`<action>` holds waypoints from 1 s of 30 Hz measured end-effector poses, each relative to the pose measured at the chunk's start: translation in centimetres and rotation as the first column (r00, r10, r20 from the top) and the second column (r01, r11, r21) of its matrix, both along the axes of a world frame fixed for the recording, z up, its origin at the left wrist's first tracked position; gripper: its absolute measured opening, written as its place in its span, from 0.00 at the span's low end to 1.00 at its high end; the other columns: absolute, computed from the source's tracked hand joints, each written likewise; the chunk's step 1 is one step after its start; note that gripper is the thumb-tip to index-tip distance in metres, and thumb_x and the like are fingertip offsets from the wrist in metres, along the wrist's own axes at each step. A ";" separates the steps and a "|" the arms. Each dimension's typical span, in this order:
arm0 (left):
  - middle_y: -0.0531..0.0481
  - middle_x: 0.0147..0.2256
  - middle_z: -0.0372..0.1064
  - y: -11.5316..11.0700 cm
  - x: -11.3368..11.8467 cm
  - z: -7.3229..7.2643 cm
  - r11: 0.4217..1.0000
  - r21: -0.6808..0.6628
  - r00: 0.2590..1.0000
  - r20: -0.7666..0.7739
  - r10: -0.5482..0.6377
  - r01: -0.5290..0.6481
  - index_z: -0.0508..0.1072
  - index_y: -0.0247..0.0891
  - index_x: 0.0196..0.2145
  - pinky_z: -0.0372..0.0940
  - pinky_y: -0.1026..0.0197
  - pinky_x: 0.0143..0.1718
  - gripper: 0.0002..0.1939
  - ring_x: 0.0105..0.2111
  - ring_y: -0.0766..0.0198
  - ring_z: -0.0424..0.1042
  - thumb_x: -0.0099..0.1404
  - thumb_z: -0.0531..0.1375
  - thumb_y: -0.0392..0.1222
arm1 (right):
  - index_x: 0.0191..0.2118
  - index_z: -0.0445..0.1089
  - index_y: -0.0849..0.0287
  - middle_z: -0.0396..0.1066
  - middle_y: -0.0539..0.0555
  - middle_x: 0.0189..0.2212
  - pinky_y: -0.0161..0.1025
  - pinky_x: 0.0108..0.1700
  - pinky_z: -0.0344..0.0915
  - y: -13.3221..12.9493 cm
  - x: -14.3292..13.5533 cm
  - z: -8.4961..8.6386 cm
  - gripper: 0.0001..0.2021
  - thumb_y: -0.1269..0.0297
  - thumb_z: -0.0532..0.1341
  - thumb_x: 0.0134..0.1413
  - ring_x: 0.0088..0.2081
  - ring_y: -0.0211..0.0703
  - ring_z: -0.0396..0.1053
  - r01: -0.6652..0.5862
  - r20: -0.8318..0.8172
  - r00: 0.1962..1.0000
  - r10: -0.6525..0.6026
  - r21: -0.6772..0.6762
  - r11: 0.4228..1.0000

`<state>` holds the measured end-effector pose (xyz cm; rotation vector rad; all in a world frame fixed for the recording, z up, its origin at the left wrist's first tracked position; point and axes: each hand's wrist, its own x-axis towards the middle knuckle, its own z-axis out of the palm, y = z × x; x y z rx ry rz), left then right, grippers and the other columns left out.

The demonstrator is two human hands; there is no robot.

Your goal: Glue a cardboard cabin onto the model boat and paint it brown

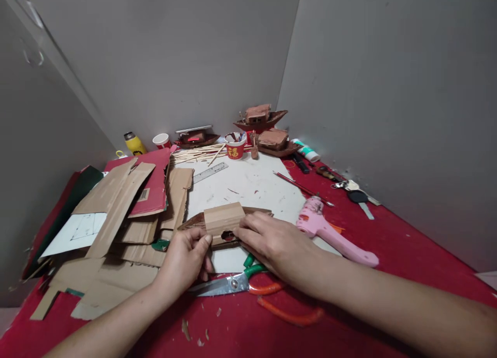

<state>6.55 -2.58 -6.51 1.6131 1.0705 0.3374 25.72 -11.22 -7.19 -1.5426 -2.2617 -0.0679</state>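
One cardboard boat model (223, 221), held between my two hands: my left hand (185, 257) pinches its near left edge, fingers closed on it; my right hand (272, 243) lies curled over its right side, fingertips pressing the cabin block. The hull beneath is mostly hidden by my fingers.

Just below my grip: one pair of scissors (233, 284), blades partly under my left hand, orange handles cut off by my right forearm.

Right of my grip: one pink glue gun (330, 233); beyond it, keys (355, 192), hard to count.

Left of my grip: a loose heap of cardboard sheets (128, 218), overlapping, uncountable.

Far beyond my grip: three finished brown boats (260, 119); two paper cups, the red cup (235, 146) holding something dark I cannot make out, the white cup (161, 139) with contents unseen; one bundle of sticks (198, 153); one ruler (210, 172); one yellow bottle (134, 143).
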 end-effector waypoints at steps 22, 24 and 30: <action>0.55 0.20 0.71 -0.4 -0.7 0.3 0.983 -0.116 0.957 0.239 0.164 -0.139 0.64 0.36 0.43 0.60 0.69 0.16 0.21 0.13 0.70 0.65 0.58 0.62 0.52 | 0.62 0.57 0.64 0.74 0.62 0.40 0.47 0.43 0.62 0.2 1.2 -0.2 0.24 0.77 0.53 0.60 0.41 0.49 0.69 -0.012 -0.065 0.998 0.012 0.004 1.000; 0.53 0.23 0.73 -0.4 -1.0 0.5 0.978 -0.138 0.937 0.292 0.194 -0.159 0.63 0.37 0.46 0.63 0.67 0.18 0.21 0.15 0.69 0.67 0.60 0.61 0.51 | 0.62 0.57 0.63 0.74 0.61 0.39 0.47 0.43 0.62 0.4 1.4 -0.7 0.24 0.78 0.51 0.61 0.41 0.48 0.69 -0.032 -0.069 0.997 0.036 0.046 0.998; 0.51 0.25 0.75 0.8 -2.0 0.8 0.950 -0.094 0.786 0.541 0.298 -0.296 0.65 0.39 0.34 0.63 0.67 0.20 0.10 0.18 0.68 0.69 0.65 0.57 0.48 | 0.60 0.60 0.63 0.73 0.59 0.34 0.46 0.40 0.65 0.6 2.1 -0.5 0.20 0.75 0.54 0.62 0.36 0.48 0.70 0.032 -0.190 0.982 0.010 0.215 0.976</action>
